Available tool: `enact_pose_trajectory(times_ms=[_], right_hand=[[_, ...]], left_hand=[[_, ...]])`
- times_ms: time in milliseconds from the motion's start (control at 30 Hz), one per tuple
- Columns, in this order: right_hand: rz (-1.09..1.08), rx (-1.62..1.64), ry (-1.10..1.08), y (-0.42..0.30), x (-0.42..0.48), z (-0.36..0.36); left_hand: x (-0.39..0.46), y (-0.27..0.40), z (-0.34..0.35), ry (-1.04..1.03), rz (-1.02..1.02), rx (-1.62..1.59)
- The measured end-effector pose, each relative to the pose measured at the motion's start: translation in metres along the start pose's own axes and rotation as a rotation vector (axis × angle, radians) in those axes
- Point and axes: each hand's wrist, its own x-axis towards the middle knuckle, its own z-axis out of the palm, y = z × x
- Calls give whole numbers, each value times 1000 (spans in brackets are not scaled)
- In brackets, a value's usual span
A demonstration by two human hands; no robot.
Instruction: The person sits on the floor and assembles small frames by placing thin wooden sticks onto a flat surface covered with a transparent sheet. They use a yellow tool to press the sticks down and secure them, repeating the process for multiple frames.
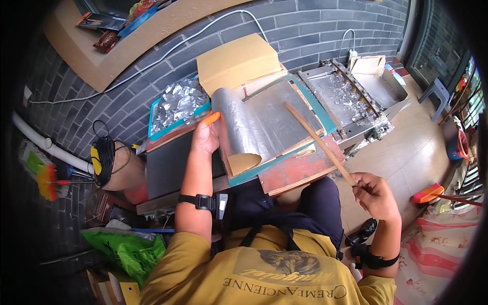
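My left hand (206, 133), an orange cover on one fingertip, holds the left edge of a silvery sheet with brown backing (234, 127). That sheet curls over towards the right. Beneath it and to its right lies a stack of flat grey sheets (282, 110) on a teal board (328, 119). My right hand (371, 194) grips the near end of a thin wooden stick (320, 143), whose far end reaches over the grey sheets. A red, worn board (282, 179) lies under the near side of the teal one.
Crumpled foil (179, 101) fills a teal tray (152, 118) at left. Behind the stack leans brown cardboard (238, 63). A metal frame with foil scraps (337, 91) stands at right. Coiled black cable (105, 160) hangs at far left. A grey stool (438, 95) stands on the floor.
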Motion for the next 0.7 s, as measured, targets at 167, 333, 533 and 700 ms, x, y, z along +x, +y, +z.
enact_pose_trajectory(times_ms=[167, 333, 533, 700], right_hand=[[-24, -12, -26, -5, 3, 5], [-106, -28, -67, -4, 10, 13], [-107, -74, -109, -10, 20, 27], [-91, -69, -128, -8, 25, 30]], left_hand=[[-21, 16, -33, -3, 69, -76], [-43, 30, -60, -11, 121, -110], [-68, 39, -79, 83, 263, 9], [-92, 55, -109, 63, 292, -55]])
